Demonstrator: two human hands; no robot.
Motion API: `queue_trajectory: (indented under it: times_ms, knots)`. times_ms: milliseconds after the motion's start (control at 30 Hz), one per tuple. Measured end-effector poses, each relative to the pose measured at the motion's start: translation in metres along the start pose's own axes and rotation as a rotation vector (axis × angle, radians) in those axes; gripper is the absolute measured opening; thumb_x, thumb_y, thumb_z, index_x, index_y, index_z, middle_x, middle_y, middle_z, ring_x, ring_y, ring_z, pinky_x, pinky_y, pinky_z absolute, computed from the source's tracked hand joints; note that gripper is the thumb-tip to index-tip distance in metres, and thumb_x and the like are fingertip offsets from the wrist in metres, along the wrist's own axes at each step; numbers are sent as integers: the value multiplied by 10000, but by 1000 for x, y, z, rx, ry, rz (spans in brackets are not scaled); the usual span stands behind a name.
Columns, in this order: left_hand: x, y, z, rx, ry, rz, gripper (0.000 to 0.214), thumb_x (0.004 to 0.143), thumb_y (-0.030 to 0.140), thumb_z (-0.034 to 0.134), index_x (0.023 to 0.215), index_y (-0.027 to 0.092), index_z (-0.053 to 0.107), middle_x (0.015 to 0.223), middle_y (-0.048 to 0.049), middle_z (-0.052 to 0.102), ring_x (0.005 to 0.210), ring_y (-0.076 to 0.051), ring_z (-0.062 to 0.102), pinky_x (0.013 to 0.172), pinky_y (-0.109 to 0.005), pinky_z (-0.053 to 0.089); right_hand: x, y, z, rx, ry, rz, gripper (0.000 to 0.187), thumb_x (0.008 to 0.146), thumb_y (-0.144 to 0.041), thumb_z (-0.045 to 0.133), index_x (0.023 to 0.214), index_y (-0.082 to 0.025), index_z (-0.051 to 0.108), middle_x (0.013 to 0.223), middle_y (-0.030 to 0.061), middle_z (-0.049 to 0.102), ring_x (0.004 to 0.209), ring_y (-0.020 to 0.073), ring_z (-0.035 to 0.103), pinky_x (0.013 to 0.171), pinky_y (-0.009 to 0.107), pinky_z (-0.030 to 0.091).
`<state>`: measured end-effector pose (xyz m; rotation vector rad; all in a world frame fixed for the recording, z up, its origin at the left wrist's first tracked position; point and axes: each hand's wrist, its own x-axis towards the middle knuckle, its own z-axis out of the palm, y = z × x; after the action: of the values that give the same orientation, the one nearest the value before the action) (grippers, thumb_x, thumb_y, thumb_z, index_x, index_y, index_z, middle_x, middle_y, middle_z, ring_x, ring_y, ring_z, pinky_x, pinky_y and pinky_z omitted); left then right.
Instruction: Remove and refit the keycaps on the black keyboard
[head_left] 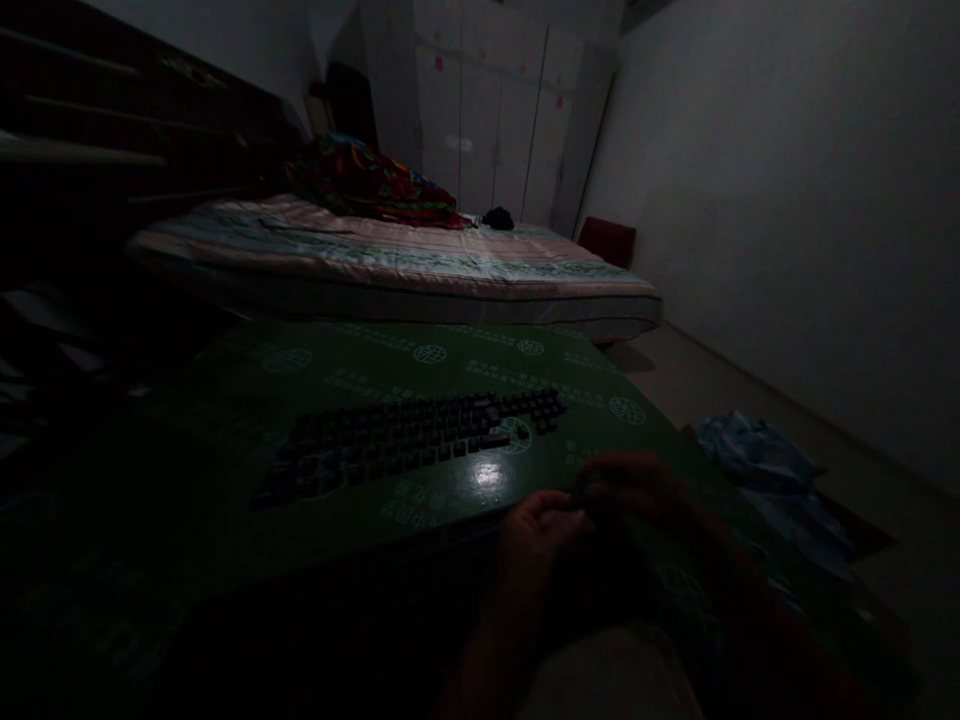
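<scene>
Left hand [536, 535] and right hand [637, 490] meet at the near edge of the green worktop [225, 470], fingers curled together around something small, too dark to identify. Loose black keycaps [409, 440] lie in rows just beyond, many laid out; how many remain is unclear.

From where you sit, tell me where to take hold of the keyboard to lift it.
Probably grip the keyboard by its two short ends, a hand coming in from each side. It lies flat and long across the green table, with bare tabletop beyond both ends.
</scene>
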<state>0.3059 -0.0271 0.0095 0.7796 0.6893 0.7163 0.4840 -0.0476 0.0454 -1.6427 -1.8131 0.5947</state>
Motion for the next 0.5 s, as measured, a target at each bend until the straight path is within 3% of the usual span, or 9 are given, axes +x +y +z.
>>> queue_trajectory:
  times_ms: [100,233,500]
  knots:
    - [-3,0,4,105,26,36,328,614,330,724,842,135,590,691,-51,698,619,-143,621,602,-235,453,35,32,-3,-127,133,100,263,758,-334,550,903,-171,696,678,2,663,547,124,561,503,211,405]
    - [-6,-2,5,204,21,38,234,634,287,686,796,140,601,661,-42,694,610,-149,621,597,-234,437,76,67,2,-243,157,126,219,736,-265,554,859,-186,716,665,19,675,578,150,584,546,236,407]
    - [-5,-5,4,303,-3,25,172,643,236,644,780,141,600,665,-31,684,600,-150,607,570,-230,414,98,92,15,-279,90,123,236,734,-236,543,892,-217,717,764,17,703,669,163,616,589,229,414]
